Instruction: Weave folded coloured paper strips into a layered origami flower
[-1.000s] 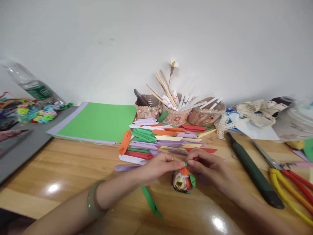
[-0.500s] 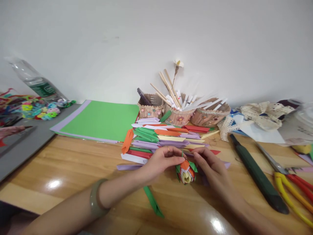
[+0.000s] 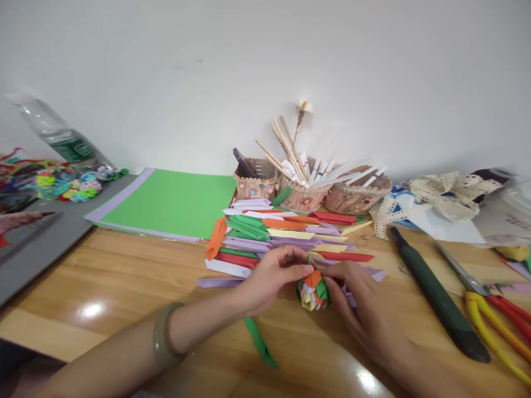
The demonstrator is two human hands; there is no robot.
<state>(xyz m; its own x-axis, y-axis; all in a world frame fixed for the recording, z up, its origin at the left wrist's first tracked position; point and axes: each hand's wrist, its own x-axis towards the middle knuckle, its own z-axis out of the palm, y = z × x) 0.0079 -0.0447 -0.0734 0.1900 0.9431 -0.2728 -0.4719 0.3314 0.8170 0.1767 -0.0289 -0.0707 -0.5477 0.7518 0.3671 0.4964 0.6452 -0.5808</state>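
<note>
A small folded-paper flower (image 3: 312, 292) in orange, green, white and pale yellow is held just above the wooden table (image 3: 136, 276). My left hand (image 3: 276, 276) pinches its back edge between thumb and fingers; a ring and a bangle show on that arm. From the right, my right hand (image 3: 360, 293) closes on the flower's right side, its fingertips partly hidden behind it. Behind both hands lie many folded paper strips (image 3: 290, 242) in green, purple, white, red, orange and yellow. One loose green strip (image 3: 261, 342) lies nearer, below my left wrist.
Green and lilac paper sheets (image 3: 178, 202) lie at back left. Decorated baskets (image 3: 305, 196) with sticks and pens stand by the wall. At right are a dark green cutter-like tool (image 3: 440, 301), yellow-and-red scissors (image 3: 477, 309) and lace (image 3: 448, 193). A bottle (image 3: 68, 141) leans far left.
The paper flower has turned, its pale yellow centre shifting left and more green facing me. My right hand has curled in and moved slightly down around its side. My left hand has barely moved.
</note>
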